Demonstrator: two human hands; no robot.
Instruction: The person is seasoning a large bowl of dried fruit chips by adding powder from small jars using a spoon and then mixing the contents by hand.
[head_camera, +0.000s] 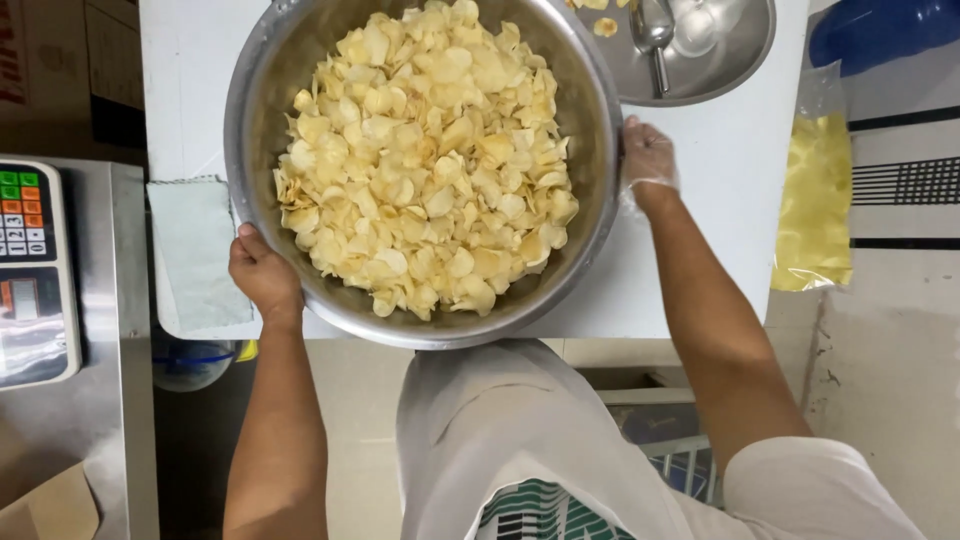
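Apron at bottom centre. Left hand (262, 272) clamped on the lower-left rim of the steel bowl (250, 120); right hand (648, 155), in a clear glove, grasping the right rim. Bowl at frame centre on the white table (720, 260), heaped with pale chips (428, 160) (filling looks done). Sealed chip bag (815, 200) at right edge; scoop (652, 30) in tray (740, 50) at upper right; scale (30, 270) at left.

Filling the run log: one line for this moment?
left hand: grips bowl rim | right hand: gloved, on rim | chips: fill bowl
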